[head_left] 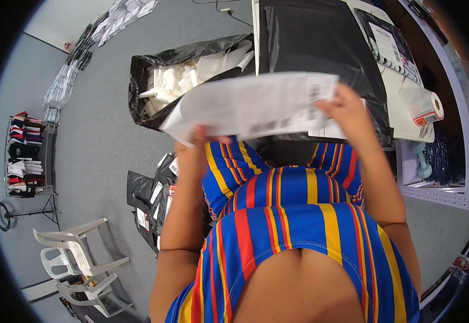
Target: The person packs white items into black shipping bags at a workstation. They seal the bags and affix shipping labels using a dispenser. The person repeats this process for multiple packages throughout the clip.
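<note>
**Operator A:** Report the left side of my head view.

**Operator B:** At the far left I read a rack (50, 177) of folded garments (25, 167). Below and to the right of it, white plastic chairs (81, 255) stand on the grey floor (97, 156). Further right, black parcels (144, 188) with white labels lie in a pile on the floor, partly behind the left forearm. Above the pile is an open black bag (136, 89) containing crumpled pale scraps (172, 81).

**Operator A:** State the left hand.

**Operator B:** The left hand (192, 148) pinches the lower left edge of the white sheet (277, 105); motion blur softens the fingers.

**Operator A:** Locate the sheet.

**Operator B:** I have it at upper centre, raised in front of the striped clothing (277, 188) and spanning both hands. It is long, bowed toward its left end and printed toward its right. It overlaps part of the bag and the near part of a large black package (320, 43).

**Operator A:** State the right hand.

**Operator B:** The right hand (347, 110) grasps the sheet at its right end, between thumb and fingers.

**Operator A:** Complete the right side.

**Operator B:** The package rests on the pale surface (401, 97). To its right I read a flat labelled parcel (388, 46) and, nearer, a roll of labels (424, 109) at the surface's edge. Below that edge sits a pale teal object (421, 164).
</note>
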The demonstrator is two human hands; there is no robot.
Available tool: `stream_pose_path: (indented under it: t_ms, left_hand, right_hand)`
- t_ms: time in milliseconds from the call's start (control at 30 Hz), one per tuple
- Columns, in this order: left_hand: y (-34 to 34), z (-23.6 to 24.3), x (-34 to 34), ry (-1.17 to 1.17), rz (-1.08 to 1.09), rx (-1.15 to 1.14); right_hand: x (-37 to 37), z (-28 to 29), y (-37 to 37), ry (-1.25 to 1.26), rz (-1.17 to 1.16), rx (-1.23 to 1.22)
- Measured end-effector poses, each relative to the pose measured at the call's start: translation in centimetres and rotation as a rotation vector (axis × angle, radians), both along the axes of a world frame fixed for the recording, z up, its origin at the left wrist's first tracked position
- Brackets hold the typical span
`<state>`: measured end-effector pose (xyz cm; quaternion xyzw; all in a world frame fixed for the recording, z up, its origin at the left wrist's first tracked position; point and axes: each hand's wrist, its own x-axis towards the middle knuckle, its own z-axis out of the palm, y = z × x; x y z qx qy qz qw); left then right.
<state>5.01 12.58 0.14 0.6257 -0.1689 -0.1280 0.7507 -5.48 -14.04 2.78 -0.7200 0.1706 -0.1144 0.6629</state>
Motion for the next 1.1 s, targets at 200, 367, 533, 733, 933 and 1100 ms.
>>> stream_pose_path:
  t_ms: [200, 367, 533, 733, 933, 1100]
  left_hand:
    - [4.7, 4.9, 12.2, -0.267, 0.649, 0.172]
    - [6.9, 2.3, 19.9, -1.185, 0.579, 1.016]
    - [10.1, 2.8, 24.3, -0.880, 0.944, 0.745]
    - [5.9, 1.9, 23.4, -0.964, 0.074, 1.231]
    - [7.5, -0.7, 25.1, -0.643, -0.875, 1.940]
    - [-3.6, 8.6, 12.2, -1.289, -0.110, 1.751]
  right_hand:
    - [-8.4, 1.2, -13.0, -0.056, -0.605, -0.172]
    - [-12.9, 1.7, -15.5, -0.280, -0.723, -0.035]
    - [-12.4, 0.4, -15.7, -0.286, -0.701, -0.015]
    - [-13.3, 0.0, -16.2, -0.312, -0.761, -0.029]
    - [-12.5, 0.3, -15.7, -0.324, -0.749, -0.005]
    - [-13.6, 1.0, -15.7, -0.340, -0.776, 0.002]
